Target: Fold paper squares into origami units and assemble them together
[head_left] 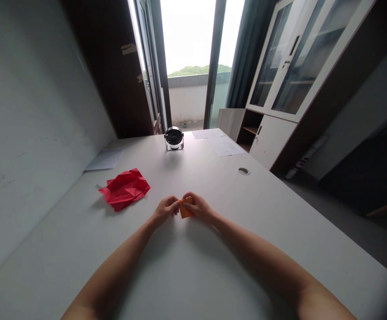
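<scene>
A small folded piece of orange paper is held between my two hands, over the middle of the white table. My left hand pinches its upper left edge between thumb and fingers. On the other side, my right hand grips the paper's upper right part, thumb on the near face and fingers behind. The fingers cover part of the paper, so its full folds are hidden. To the left of my hands lies a crumpled, creased sheet of red paper.
The white table runs along a wall on the left. At its far side stands a round black device on a silver stand. White sheets lie at the far right, another sheet at the far left. A cable hole ring sits near the right edge.
</scene>
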Available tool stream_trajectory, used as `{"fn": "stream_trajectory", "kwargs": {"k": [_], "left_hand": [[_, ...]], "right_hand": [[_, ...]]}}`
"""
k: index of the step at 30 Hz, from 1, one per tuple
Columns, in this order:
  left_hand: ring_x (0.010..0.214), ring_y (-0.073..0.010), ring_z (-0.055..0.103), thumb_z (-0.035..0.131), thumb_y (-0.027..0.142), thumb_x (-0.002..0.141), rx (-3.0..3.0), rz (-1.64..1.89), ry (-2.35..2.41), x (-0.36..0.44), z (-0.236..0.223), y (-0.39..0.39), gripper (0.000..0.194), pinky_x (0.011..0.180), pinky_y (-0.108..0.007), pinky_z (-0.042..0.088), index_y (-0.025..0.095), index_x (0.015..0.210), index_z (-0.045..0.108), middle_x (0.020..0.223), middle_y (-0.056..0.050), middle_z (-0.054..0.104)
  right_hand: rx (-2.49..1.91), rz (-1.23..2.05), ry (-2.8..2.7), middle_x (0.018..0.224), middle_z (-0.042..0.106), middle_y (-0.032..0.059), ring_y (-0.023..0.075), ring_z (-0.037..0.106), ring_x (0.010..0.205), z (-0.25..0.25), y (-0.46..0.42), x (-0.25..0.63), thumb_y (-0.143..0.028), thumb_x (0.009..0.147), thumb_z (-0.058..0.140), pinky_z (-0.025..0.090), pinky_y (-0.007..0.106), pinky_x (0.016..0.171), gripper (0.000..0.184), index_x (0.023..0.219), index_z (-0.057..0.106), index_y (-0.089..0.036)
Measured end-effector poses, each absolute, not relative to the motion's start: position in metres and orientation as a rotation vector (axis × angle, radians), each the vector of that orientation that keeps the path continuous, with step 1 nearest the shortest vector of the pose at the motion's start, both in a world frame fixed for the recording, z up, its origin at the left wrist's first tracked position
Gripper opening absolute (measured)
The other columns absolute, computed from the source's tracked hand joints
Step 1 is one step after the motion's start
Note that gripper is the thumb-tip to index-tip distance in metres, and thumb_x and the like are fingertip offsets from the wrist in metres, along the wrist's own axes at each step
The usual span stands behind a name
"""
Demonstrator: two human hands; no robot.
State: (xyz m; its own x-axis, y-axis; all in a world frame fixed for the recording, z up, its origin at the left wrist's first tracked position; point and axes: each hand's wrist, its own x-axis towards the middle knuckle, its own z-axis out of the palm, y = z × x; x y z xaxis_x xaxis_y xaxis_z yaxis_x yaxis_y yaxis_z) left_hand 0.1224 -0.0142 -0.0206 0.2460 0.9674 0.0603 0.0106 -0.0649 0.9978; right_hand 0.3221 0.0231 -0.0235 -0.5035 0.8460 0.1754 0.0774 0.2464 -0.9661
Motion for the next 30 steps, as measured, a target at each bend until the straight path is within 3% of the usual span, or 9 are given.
{"fn": "stream_trajectory", "kwargs": {"k": [17,30], "left_hand": [[0.052,-0.0106,0.055,0.069,0.051,0.085,1.404,1.076,1.023,0.127,-0.023,-0.016,0.037,0.053,-0.022,0.040,0.016,0.083,0.059,0.058,0.002,0.062],[0.051,-0.0101,0.053,0.065,0.052,0.087,1.487,0.993,1.099,0.127,-0.020,-0.019,0.035,0.051,-0.021,0.038,0.017,0.082,0.058,0.061,0.001,0.063]], "right_hand": [[-0.901,1.219,-1.791,0.069,0.057,-0.0011,0.0129,0.049,0.063,-0.022,0.022,0.323,-0.053,0.083,0.069,0.038,0.023,0.057,0.036,0.087,0.062,-0.018],[-0.882,1.294,-1.559,0.059,0.048,-0.0035,0.0107,0.040,0.055,-0.013,0.022,0.324,-0.065,0.079,0.069,0.031,0.024,0.050,0.049,0.074,0.056,-0.018]]}}
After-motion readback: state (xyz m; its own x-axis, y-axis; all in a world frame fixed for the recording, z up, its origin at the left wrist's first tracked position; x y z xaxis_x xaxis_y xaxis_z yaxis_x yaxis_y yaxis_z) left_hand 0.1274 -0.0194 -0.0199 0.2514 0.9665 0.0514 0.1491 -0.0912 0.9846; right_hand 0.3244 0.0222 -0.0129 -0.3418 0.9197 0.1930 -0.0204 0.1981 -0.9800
